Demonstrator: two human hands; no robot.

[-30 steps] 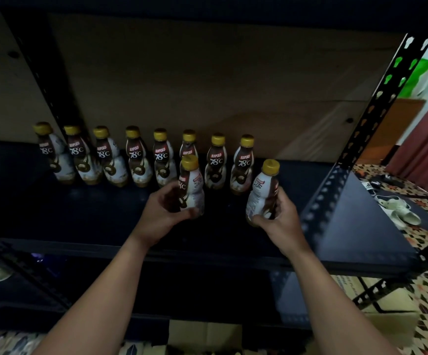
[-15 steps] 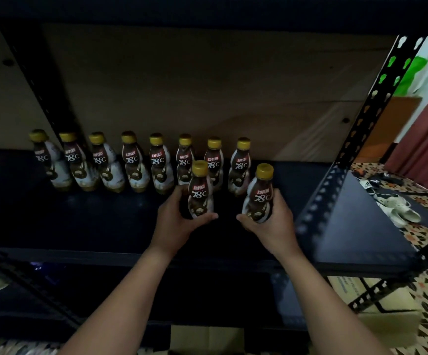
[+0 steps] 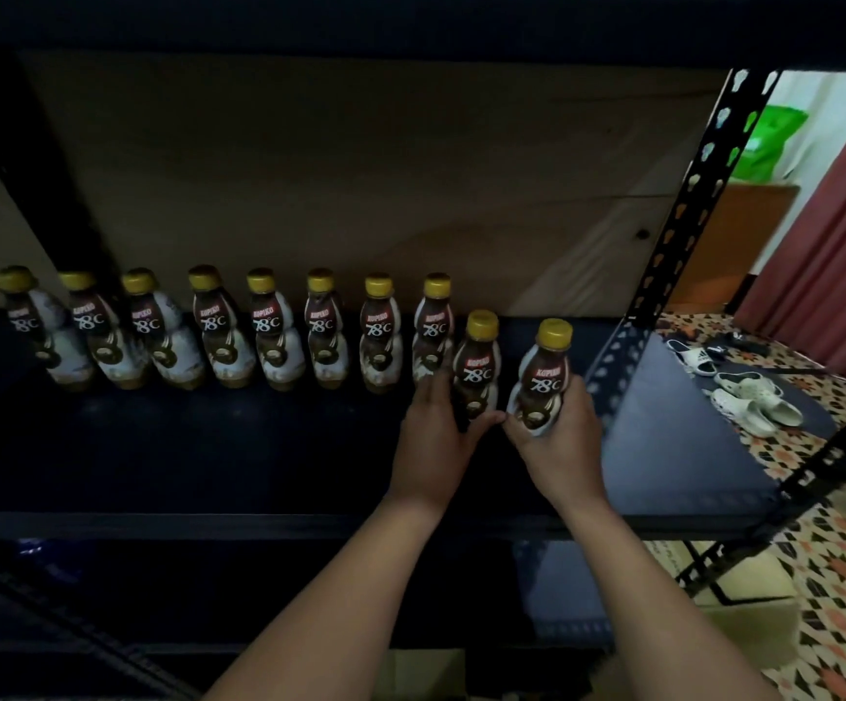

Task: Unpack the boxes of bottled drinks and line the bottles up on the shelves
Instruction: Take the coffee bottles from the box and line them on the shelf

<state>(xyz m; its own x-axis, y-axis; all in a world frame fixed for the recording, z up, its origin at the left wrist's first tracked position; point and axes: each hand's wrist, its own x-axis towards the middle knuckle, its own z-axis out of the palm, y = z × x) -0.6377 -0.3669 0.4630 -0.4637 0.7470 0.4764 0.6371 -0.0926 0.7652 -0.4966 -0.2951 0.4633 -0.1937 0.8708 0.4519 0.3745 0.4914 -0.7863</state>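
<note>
Left hand [image 3: 433,437] and right hand [image 3: 560,437] each wrap a Kopiko 78°C bottle [image 3: 476,369], [image 3: 542,379]; best slid far, labels forward, extending the bottle row [image 3: 228,328] rightward on the shelf [image 3: 208,447].

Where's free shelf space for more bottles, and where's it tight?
Free: the shelf strip between the right hand's bottle and the right upright, plus the whole front band before the back row. Tight: the back row fills the rear edge from the left side to the left hand's bottle.
</note>
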